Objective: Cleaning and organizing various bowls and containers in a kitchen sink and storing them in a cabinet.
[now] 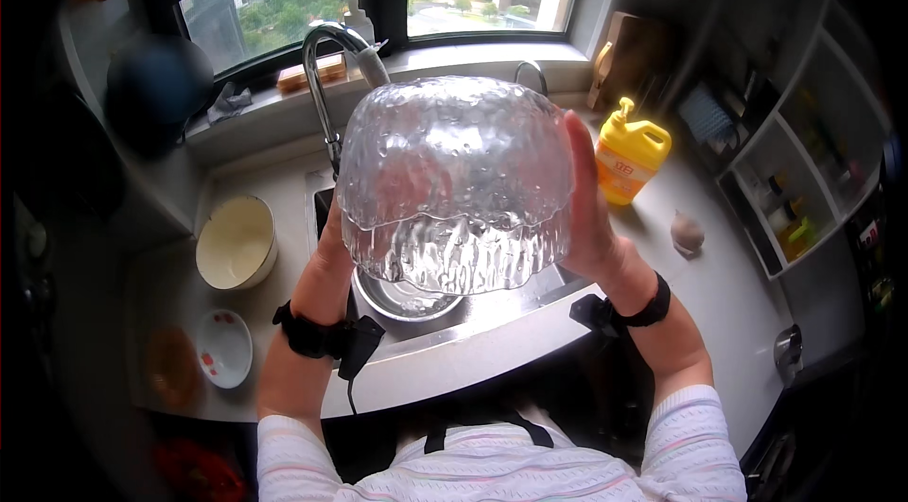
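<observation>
A clear bowl (454, 154) with a rippled surface and wavy edges is held up over the sink (496, 314). Water drops dot its outside, and its rounded base points up and away from me. My left hand (336, 236) grips the bowl's left side, its fingers mostly hidden behind the clear wall. On the opposite side my right hand (587, 218) presses flat along the wall, thumb and palm showing. Beneath the bowl, a round stainless steel basin (408, 307) in the sink is partly covered from sight. Both wrists wear black straps with small devices.
A chrome faucet (312, 84) arches behind the bowl. Left on the counter stand a cream bowl (236, 243) and a white patterned bowl (225, 349). To the right are a yellow pump jug of dish soap (631, 154), a garlic bulb (687, 232) and a white rack (777, 190).
</observation>
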Demonstrator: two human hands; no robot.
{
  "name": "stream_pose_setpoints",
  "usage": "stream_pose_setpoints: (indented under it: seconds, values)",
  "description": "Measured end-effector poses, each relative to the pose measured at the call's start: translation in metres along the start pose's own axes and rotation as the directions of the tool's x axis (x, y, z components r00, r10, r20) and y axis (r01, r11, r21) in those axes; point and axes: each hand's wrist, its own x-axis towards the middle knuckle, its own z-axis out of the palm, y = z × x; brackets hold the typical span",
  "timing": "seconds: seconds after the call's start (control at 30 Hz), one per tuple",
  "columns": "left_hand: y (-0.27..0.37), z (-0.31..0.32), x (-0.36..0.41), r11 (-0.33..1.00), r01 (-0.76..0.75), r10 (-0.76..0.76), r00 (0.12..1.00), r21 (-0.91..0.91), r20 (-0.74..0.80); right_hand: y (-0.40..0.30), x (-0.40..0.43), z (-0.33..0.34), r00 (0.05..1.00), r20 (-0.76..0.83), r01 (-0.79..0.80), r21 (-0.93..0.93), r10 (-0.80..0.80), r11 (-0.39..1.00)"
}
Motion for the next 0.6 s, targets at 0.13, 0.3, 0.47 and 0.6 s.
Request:
stream_pose_setpoints:
  seconds: [0.13,0.3,0.47,0.6]
  values:
    - [-0.006,0.007,-0.005,1.000,-0.011,0.010,1.000,-0.017,-0.024,0.004,0.000,-0.004,0.998,0.018,0.054,0.018,-0.054,0.998]
    - [-0.022,0.013,-0.023,0.976,0.212,-0.209,0.976,0.048,-0.061,-0.004,-0.014,-0.022,0.981,0.190,-0.047,0.031,0.040,0.998]
    - [-0.059,0.016,-0.037,0.799,0.418,-0.322,0.904,-0.432,0.280,0.001,-0.034,-0.038,0.898,0.396,-0.306,0.249,0.192,0.919]
    - [-0.079,0.012,-0.047,0.663,0.568,-0.488,0.822,-0.488,0.294,0.017,-0.046,-0.037,0.792,0.504,-0.594,0.506,0.344,0.626]
